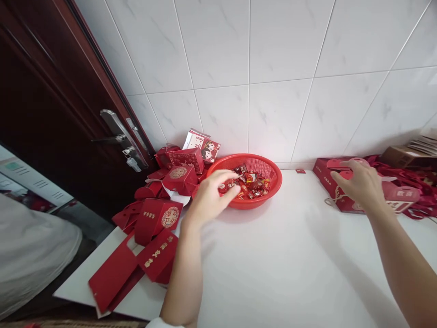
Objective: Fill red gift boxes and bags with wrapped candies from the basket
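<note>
A red plastic sieve basket (271, 196) of wrapped sweets (251, 182) stands against the tiled wall. At its left rim is my left hand (210, 196), thumb and fingers apart with nothing visible between them. Over on the right, my right hand (363, 182) is above a red gift box (327, 180) with a cord handle. Its fingers are spread, and part of the box is hidden behind it; I cannot tell whether they touch. Several folded red gift boxes (159, 221) with gold print are heaped to the left of the basket.
A flattened red box (114, 271) lies by the table's left edge. Dark red ribbons or bags (428, 196) and a brown carton (404, 156) are at the far right. A small red packet (300, 171) lies by the wall. Left are a dark door (51, 68) and a person's light clothing (30, 255).
</note>
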Tool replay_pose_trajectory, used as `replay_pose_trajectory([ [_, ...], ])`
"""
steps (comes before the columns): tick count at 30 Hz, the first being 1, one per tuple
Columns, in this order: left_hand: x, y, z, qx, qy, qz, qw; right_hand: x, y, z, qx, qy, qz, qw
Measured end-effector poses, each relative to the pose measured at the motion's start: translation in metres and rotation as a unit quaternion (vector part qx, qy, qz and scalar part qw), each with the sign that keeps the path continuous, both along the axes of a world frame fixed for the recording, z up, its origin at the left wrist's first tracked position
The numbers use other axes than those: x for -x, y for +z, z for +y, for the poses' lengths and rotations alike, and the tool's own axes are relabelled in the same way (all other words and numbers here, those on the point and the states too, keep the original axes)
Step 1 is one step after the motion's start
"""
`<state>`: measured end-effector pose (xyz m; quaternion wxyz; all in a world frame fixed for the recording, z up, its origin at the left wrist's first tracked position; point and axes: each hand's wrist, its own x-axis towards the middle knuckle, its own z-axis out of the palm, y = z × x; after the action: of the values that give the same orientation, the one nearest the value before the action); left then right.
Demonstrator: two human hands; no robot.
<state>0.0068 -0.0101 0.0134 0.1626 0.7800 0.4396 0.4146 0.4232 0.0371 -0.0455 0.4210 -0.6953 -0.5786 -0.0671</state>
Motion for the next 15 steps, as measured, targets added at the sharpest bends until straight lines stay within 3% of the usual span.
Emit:
replay_pose_trajectory([
  [3,0.038,0.002,0.003,-0.001,0.181,0.01,0.983,0.05,0.013,-0.005,-0.009,0.109,-0.026,0.994],
  [5,0.058,-0.002,0.007,0.048,0.31,-0.012,0.95,0.082,0.018,-0.009,-0.013,0.187,-0.021,0.982],
  [7,0.071,-0.007,0.012,0.122,0.397,-0.011,0.91,0.11,0.021,-0.012,-0.011,0.242,-0.01,0.97],
  [10,0.077,-0.013,0.019,0.201,0.43,0.001,0.88,0.144,0.027,-0.016,0.009,0.314,0.017,0.949],
  [15,0.075,-0.022,0.032,0.206,0.42,-0.016,0.884,0.175,0.039,-0.02,0.0,0.381,0.062,0.923],
])
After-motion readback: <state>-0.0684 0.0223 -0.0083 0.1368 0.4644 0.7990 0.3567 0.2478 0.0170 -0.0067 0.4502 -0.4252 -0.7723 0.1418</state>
